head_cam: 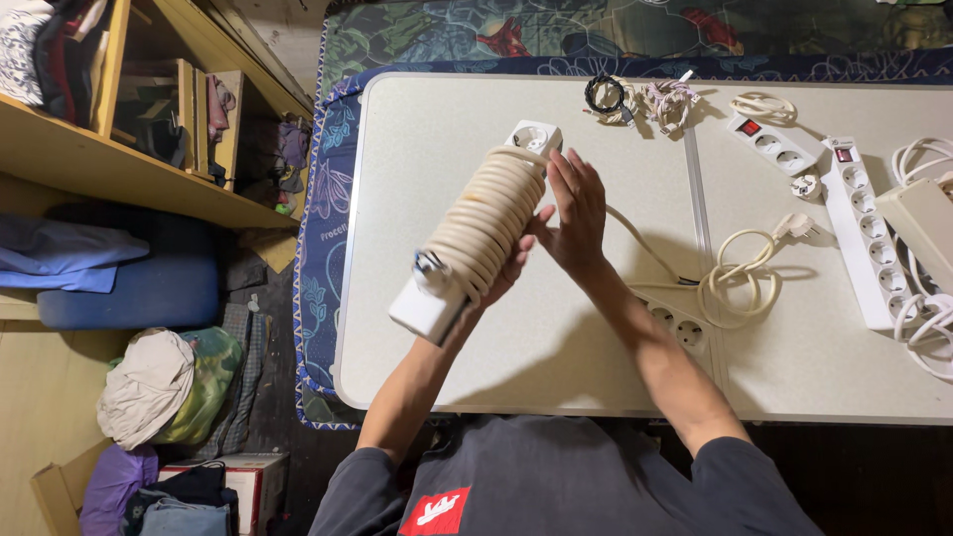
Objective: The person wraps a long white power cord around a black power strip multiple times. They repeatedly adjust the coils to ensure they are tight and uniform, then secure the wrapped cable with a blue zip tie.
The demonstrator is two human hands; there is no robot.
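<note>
The left hand (511,266) grips a long white plastic power strip wound in cream cable (476,233), held above the pale counter (417,179); the right hand (574,210) lies flat and open against the coil. Bare counter spreads beyond and left of them, to its rounded edge. Right lie a loose cream cable loop (740,273) and, farther, two white socket strips (864,228).

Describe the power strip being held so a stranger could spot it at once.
On the white folding table, look left of centre, where both hands meet. The power strip is raised between the left hand and right hand. Unlike the bare strips lying at the right, cream cable coils tightly around it.
</note>
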